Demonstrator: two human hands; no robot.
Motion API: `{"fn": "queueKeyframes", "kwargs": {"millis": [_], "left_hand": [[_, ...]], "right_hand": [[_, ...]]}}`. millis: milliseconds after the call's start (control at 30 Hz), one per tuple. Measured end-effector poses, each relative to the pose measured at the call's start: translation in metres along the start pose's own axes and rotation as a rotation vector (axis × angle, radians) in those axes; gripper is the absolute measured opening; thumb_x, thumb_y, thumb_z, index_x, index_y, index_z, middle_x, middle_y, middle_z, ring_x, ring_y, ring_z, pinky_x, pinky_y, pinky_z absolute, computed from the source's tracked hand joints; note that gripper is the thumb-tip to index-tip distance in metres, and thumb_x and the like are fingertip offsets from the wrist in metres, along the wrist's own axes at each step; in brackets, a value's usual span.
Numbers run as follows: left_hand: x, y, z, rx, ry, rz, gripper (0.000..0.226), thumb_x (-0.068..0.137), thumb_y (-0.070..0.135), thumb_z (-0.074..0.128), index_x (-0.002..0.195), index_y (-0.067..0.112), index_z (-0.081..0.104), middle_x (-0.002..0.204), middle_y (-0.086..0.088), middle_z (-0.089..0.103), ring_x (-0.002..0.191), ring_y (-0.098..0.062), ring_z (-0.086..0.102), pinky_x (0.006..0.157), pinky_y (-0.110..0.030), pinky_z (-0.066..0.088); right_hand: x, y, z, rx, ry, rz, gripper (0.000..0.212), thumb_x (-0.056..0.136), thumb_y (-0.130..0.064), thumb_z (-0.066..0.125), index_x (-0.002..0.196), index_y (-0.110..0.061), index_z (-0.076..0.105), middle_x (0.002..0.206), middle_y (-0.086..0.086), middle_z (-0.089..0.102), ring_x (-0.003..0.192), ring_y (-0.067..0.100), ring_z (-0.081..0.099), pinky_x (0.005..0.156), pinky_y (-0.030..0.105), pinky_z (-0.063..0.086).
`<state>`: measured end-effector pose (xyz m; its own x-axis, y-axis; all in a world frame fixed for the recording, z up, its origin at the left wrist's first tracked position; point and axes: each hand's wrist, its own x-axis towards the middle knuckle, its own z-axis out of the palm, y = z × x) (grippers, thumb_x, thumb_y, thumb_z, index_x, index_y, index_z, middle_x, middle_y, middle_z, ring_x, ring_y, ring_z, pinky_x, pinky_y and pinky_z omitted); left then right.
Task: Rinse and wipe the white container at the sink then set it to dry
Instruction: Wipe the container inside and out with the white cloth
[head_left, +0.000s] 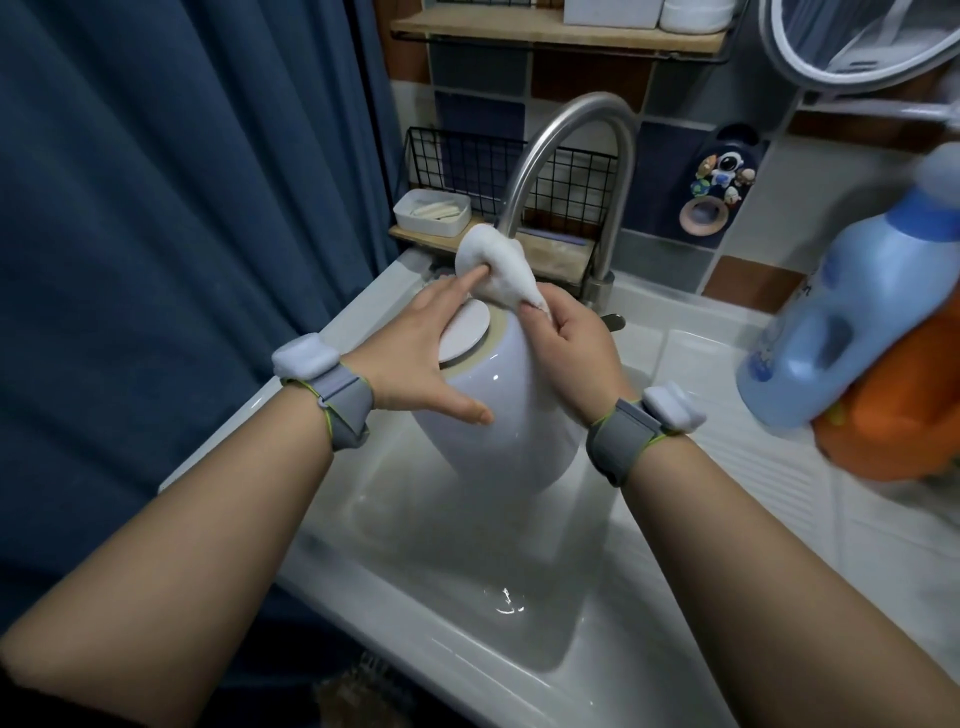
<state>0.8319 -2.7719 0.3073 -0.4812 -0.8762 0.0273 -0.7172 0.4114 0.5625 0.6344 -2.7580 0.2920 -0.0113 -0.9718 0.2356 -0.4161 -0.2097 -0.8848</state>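
The white container (511, 415) is a round glossy pot, tilted over the sink basin (467, 587) with its flat base (465, 327) facing up and left. My left hand (421, 353) rests on the base and side, thumb on the pot's belly and forefinger poking into a white cloth (498, 267). My right hand (569, 348) pinches the lower corner of that cloth above the pot's upper edge. The cloth hangs bunched just below the tap spout (506, 228). No running water is visible.
A steel gooseneck tap (571, 150) rises behind the pot. A blue detergent bottle (852, 322) and an orange container (893, 415) stand on the ribbed drainboard at right. A wire shelf with a small white tray (431, 213) sits behind; a blue curtain (182, 208) hangs left.
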Motion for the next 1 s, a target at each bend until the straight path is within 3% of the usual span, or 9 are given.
{"fn": "queueKeyframes", "kwargs": {"millis": [200, 300, 367, 467, 600, 733, 800, 900, 1000], "left_hand": [[0.002, 0.012, 0.003, 0.109, 0.044, 0.070, 0.148, 0.041, 0.055, 0.093, 0.155, 0.042, 0.000, 0.159, 0.003, 0.014, 0.137, -0.014, 0.031, 0.115, -0.041, 0.037], [0.000, 0.016, 0.005, 0.206, 0.007, 0.148, 0.151, 0.038, 0.060, 0.089, 0.153, 0.047, -0.008, 0.161, -0.001, 0.006, 0.140, -0.030, 0.035, 0.107, -0.048, 0.046], [0.001, 0.018, 0.007, 0.265, -0.024, 0.188, 0.155, 0.037, 0.061, 0.089, 0.153, 0.049, -0.014, 0.165, -0.003, -0.005, 0.144, -0.035, 0.032, 0.107, -0.046, 0.046], [0.001, 0.018, 0.011, 0.260, -0.054, 0.170, 0.158, 0.039, 0.059, 0.091, 0.151, 0.051, -0.021, 0.166, -0.005, -0.021, 0.149, -0.036, 0.026, 0.107, -0.041, 0.044], [-0.002, 0.013, 0.014, 0.147, -0.056, 0.091, 0.152, 0.044, 0.055, 0.093, 0.152, 0.049, -0.013, 0.162, -0.010, 0.016, 0.147, -0.030, 0.026, 0.116, -0.040, 0.036], [-0.002, 0.008, 0.017, 0.081, -0.017, 0.044, 0.150, 0.044, 0.054, 0.095, 0.156, 0.042, -0.004, 0.160, -0.007, 0.023, 0.147, -0.022, 0.025, 0.114, -0.027, 0.027], [-0.002, 0.002, 0.017, 0.050, -0.006, 0.006, 0.149, 0.045, 0.053, 0.095, 0.157, 0.039, -0.002, 0.159, -0.005, 0.022, 0.147, -0.021, 0.024, 0.112, -0.026, 0.024], [-0.005, -0.010, 0.015, -0.034, 0.039, -0.086, 0.147, 0.046, 0.053, 0.094, 0.156, 0.043, -0.004, 0.160, 0.000, 0.018, 0.147, -0.018, 0.021, 0.111, -0.027, 0.022], [-0.008, -0.021, 0.012, -0.118, 0.099, -0.185, 0.150, 0.042, 0.059, 0.092, 0.157, 0.042, -0.003, 0.164, 0.003, 0.011, 0.149, -0.015, 0.016, 0.111, -0.027, 0.020]], "right_hand": [[0.001, 0.007, 0.000, 0.092, 0.186, 0.125, 0.021, 0.096, -0.030, 0.045, 0.097, -0.026, 0.066, 0.083, -0.012, 0.065, 0.080, 0.010, 0.059, 0.067, 0.029, 0.042], [0.008, 0.005, -0.006, 0.122, 0.188, 0.156, 0.025, 0.094, -0.033, 0.044, 0.102, -0.024, 0.066, 0.093, -0.005, 0.069, 0.088, 0.015, 0.063, 0.078, 0.036, 0.049], [0.012, 0.003, -0.008, 0.072, 0.097, 0.127, 0.030, 0.095, -0.031, 0.045, 0.113, -0.022, 0.067, 0.109, 0.003, 0.069, 0.104, 0.023, 0.063, 0.092, 0.046, 0.051], [0.016, -0.004, -0.014, -0.047, -0.092, 0.065, 0.025, 0.093, -0.021, 0.050, 0.108, -0.018, 0.070, 0.111, 0.007, 0.069, 0.107, 0.025, 0.061, 0.097, 0.050, 0.048], [0.015, -0.009, -0.021, -0.097, -0.265, 0.008, 0.024, 0.095, -0.020, 0.056, 0.114, -0.015, 0.069, 0.118, 0.006, 0.067, 0.111, 0.023, 0.060, 0.101, 0.045, 0.046], [0.014, 0.000, -0.019, -0.097, -0.238, -0.059, 0.036, 0.093, -0.032, 0.061, 0.128, -0.020, 0.060, 0.131, 0.003, 0.060, 0.120, 0.017, 0.055, 0.104, 0.033, 0.043], [0.011, 0.011, -0.018, 0.076, -0.007, 0.064, 0.041, 0.088, -0.038, 0.062, 0.127, -0.024, 0.058, 0.131, 0.002, 0.060, 0.118, 0.015, 0.056, 0.102, 0.031, 0.043], [-0.005, 0.042, -0.016, 0.150, 0.380, 0.387, 0.024, 0.078, -0.037, 0.057, 0.097, -0.022, 0.060, 0.102, 0.001, 0.059, 0.091, 0.022, 0.053, 0.084, 0.035, 0.045], [-0.031, 0.069, 0.000, 0.182, 0.251, 0.733, 0.031, 0.083, -0.039, 0.058, 0.102, -0.015, 0.060, 0.105, 0.004, 0.054, 0.092, 0.027, 0.054, 0.083, 0.039, 0.043]]}}
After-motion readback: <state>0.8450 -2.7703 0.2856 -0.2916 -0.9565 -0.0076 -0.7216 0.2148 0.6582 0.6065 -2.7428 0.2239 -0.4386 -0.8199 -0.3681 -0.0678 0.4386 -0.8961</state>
